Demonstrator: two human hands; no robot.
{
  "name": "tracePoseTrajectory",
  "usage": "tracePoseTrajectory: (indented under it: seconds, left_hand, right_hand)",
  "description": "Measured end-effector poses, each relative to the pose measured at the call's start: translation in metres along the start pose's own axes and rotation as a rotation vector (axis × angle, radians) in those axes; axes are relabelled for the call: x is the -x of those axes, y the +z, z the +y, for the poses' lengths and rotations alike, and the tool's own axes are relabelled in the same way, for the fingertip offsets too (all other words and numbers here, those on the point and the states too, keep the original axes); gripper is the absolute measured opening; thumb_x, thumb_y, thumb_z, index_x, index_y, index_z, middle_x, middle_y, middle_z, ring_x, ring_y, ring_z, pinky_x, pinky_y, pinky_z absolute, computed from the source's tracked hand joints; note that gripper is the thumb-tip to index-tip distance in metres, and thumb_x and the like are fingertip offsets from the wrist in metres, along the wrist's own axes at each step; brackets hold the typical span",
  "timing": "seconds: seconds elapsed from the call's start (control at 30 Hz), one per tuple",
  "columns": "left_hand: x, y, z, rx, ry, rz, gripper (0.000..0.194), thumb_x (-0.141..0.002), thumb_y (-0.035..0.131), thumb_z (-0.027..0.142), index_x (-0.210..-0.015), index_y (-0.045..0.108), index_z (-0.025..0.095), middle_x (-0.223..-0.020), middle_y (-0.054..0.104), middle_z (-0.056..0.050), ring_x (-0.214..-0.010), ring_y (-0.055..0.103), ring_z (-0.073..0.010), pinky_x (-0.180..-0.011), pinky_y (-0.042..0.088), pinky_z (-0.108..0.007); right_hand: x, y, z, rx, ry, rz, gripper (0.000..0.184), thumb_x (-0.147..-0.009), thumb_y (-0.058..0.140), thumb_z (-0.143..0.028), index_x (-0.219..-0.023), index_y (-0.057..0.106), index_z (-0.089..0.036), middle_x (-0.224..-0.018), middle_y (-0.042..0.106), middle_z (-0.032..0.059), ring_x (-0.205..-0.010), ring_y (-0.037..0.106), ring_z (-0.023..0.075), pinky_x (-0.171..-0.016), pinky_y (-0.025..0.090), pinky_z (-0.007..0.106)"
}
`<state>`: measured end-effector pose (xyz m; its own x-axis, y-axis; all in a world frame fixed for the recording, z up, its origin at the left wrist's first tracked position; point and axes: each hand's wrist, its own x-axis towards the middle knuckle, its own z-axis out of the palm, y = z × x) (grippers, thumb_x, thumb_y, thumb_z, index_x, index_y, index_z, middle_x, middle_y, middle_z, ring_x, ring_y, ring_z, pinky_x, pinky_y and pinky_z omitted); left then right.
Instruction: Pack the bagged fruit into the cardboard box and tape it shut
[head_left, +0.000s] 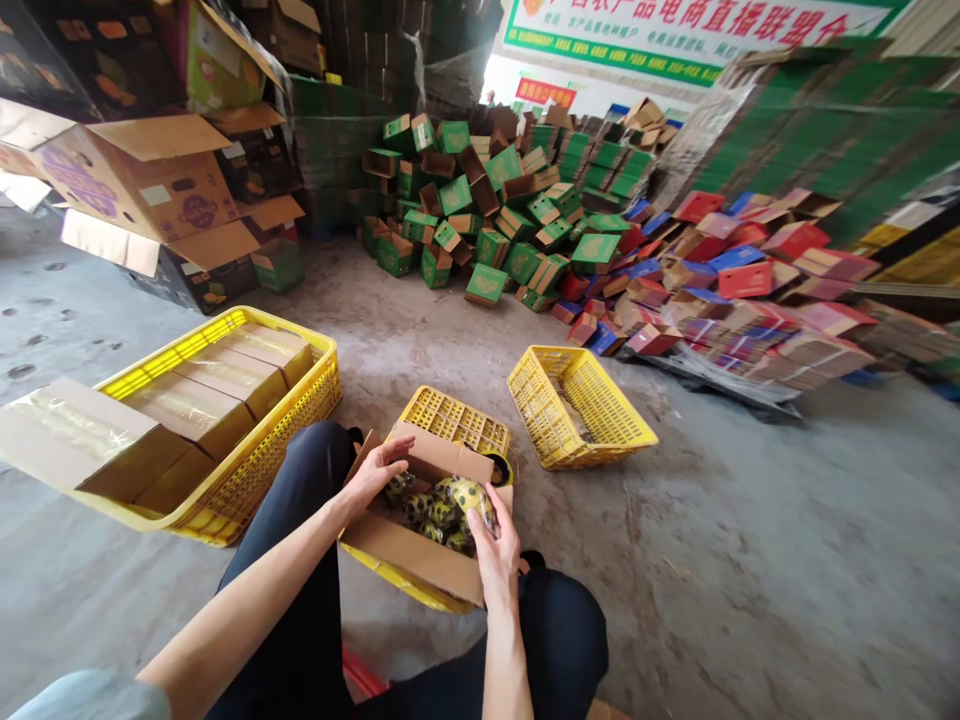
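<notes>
An open cardboard box (420,550) rests on an upturned yellow crate (457,420) between my knees. Inside it lie several yellow-green, dark-spotted bundles (431,512) in shiny clear plastic; I cannot make out what is in them. My left hand (381,468) is at the box's left side, fingers stretched out over the opening and holding nothing. At the right side, my right hand (496,540) has its thumb and fingers around the edge of a brighter yellow spotted bundle (463,492). A roll of tape (501,468) sits by the box's far right corner.
To the left, a large yellow crate (324,385) holds several closed, taped cartons (225,378). A smaller yellow crate (536,425) stands ahead on the right. Farther off are piles of green boxes (487,284) and red and blue boxes (742,280). Large cartons (161,190) are stacked at left.
</notes>
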<state>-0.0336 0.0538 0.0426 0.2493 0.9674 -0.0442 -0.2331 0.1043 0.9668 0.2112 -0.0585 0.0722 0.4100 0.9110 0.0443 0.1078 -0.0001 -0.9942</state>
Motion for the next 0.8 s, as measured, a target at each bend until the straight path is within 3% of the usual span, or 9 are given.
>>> tracePoseTrajectory:
  seconds: [0.13,0.27,0.43,0.53,0.67,0.8]
  left_hand:
    - [-0.005,-0.007,-0.014,-0.453,0.035,-0.003,0.046,-0.085,0.064,0.021,-0.130,0.072,0.017,-0.136,0.071,-0.013,-0.130,0.063,-0.0310,-0.116,0.047,-0.046]
    - [-0.001,-0.003,-0.029,-0.913,0.021,-0.122,0.051,-0.083,0.056,0.007,-0.130,0.071,0.018,-0.136,0.071,-0.012,-0.128,0.063,-0.0286,-0.116,0.046,-0.043]
    - [0.001,0.006,-0.039,-1.051,-0.049,-0.186,0.066,-0.075,0.060,0.003,-0.140,0.064,0.013,-0.139,0.064,-0.020,-0.133,0.053,-0.0365,-0.116,0.041,-0.050]
    - [0.001,0.006,-0.041,-1.099,-0.089,-0.197,0.050,-0.075,0.063,0.007,-0.124,0.072,0.009,-0.129,0.064,-0.024,-0.128,0.053,-0.0400,-0.113,0.041,-0.053]
    - [0.002,0.004,-0.037,-1.063,-0.094,-0.212,0.013,-0.080,0.064,0.015,-0.085,0.076,0.015,-0.105,0.067,-0.016,-0.105,0.064,-0.0323,-0.103,0.048,-0.045]
    - [0.008,0.002,-0.022,-0.944,0.016,-0.192,0.013,-0.085,0.065,0.021,-0.073,0.070,0.020,-0.083,0.065,-0.008,-0.090,0.065,-0.0253,-0.094,0.050,-0.035]
  right_hand:
    - [0.002,0.000,0.002,0.136,-0.128,-0.062,0.057,-0.086,0.076,-0.048,-0.134,0.072,-0.019,-0.141,0.068,0.0180,-0.128,0.067,0.0373,-0.101,0.061,0.052]
    - [0.003,0.002,0.000,0.347,-0.338,-0.069,0.050,-0.090,0.071,-0.043,-0.135,0.071,-0.021,-0.135,0.071,0.0163,-0.125,0.067,0.0342,-0.109,0.054,0.054]
    - [0.000,0.000,0.003,0.448,-0.408,-0.003,0.051,-0.096,0.064,-0.039,-0.142,0.066,-0.018,-0.136,0.067,0.0187,-0.126,0.065,0.0336,-0.108,0.053,0.054]
    - [0.000,0.000,0.004,0.451,-0.400,0.016,0.049,-0.098,0.062,-0.042,-0.140,0.068,-0.018,-0.131,0.067,0.0184,-0.121,0.067,0.0331,-0.104,0.056,0.053]
    - [0.003,0.002,0.000,0.455,-0.405,0.004,0.049,-0.097,0.062,-0.044,-0.138,0.070,-0.018,-0.127,0.068,0.0179,-0.119,0.068,0.0329,-0.104,0.056,0.052]
    - [0.005,0.004,-0.007,0.446,-0.387,-0.010,0.048,-0.097,0.062,-0.046,-0.137,0.070,-0.019,-0.128,0.068,0.0178,-0.119,0.067,0.0338,-0.104,0.055,0.053]
